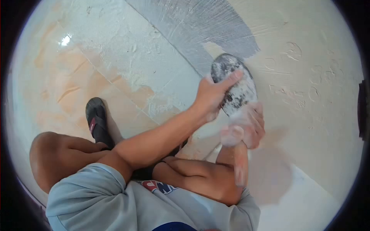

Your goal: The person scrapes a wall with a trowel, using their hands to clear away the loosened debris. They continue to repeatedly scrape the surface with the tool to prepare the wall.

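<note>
A dark, sole-shaped piece [234, 82], like the underside of a slipper, is held up in front of me, patchy with white powder. My left hand [213, 96] grips its left edge, the thumb lying across the powdered face and the fingers partly hidden behind it. At the lower end is my right hand [248, 125], fingers curled round the narrow end, whitened with powder and slightly blurred.
A dark sandal [96, 115] is on my foot at left, on a tiled floor [77, 81] smeared with white powder. Beyond the held piece, a grey brushed patch [208, 23] spreads over a pale surface [308, 115] with scratched marks.
</note>
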The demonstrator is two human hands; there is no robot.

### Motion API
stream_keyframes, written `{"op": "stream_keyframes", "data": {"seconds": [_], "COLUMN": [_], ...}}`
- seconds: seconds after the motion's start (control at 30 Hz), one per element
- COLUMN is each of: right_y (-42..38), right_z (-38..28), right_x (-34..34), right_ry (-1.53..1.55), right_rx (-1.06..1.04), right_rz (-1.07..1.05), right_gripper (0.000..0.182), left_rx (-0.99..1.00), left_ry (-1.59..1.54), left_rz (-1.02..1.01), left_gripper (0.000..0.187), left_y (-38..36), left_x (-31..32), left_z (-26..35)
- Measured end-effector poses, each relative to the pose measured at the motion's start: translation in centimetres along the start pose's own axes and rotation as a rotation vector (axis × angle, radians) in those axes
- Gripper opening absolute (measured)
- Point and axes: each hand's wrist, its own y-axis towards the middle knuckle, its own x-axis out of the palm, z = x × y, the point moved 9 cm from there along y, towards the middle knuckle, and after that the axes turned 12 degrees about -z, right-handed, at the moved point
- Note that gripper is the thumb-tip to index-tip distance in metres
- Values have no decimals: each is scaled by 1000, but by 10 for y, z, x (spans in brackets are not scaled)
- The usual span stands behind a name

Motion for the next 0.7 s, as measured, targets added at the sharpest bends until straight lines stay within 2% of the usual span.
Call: {"op": "stream_keyframes", "data": {"seconds": [0.03, 0.1, 0.23, 0.27, 0.3, 0.37, 0.43, 0.5, 0.53, 0.7], "right_y": [0, 1, -12, -8, -1, 8, 5, -4, -3, -3], "right_z": [0, -5, -5, -2, -6, -10, -10, -6, -4, 1], "right_x": [0, 11, 8, 4, 1, 15, 18, 13, 6, 15], "right_ry": [-3, 9, -10, 27, 17, -28, -76, -26, -3, -38], "right_rx": [1, -43, -104, 12, 10, 54, 36, 119, 102, 92], "right_rz": [16, -133, 13, -110, -103, -246, -226, -186, -97, -126], "right_gripper": [30, 28, 22, 19, 19, 19, 23, 28, 30, 34], "left_rx": [-1, -48, -46, -31, -36, -59, -125, -69, -16, -42], "left_ry": [16, 38, -10, -16, -9, -6, 12, 51, 32, 222], "left_rz": [-1, 13, -12, -31, -40, 6, 9, 18, -21, 36], "left_gripper": [29, 28, 30, 28, 28, 29, 31, 32, 32, 39], "left_y": [2, 3, 0, 2, 3, 1, 0, 2, 3, -1], "left_x": [-3, -10, -9, -9, -8, -13, -8, -15, -10, -14], "left_z": [3, -1, 1, -5, -5, -4, 0, -1, -3, 11]}}
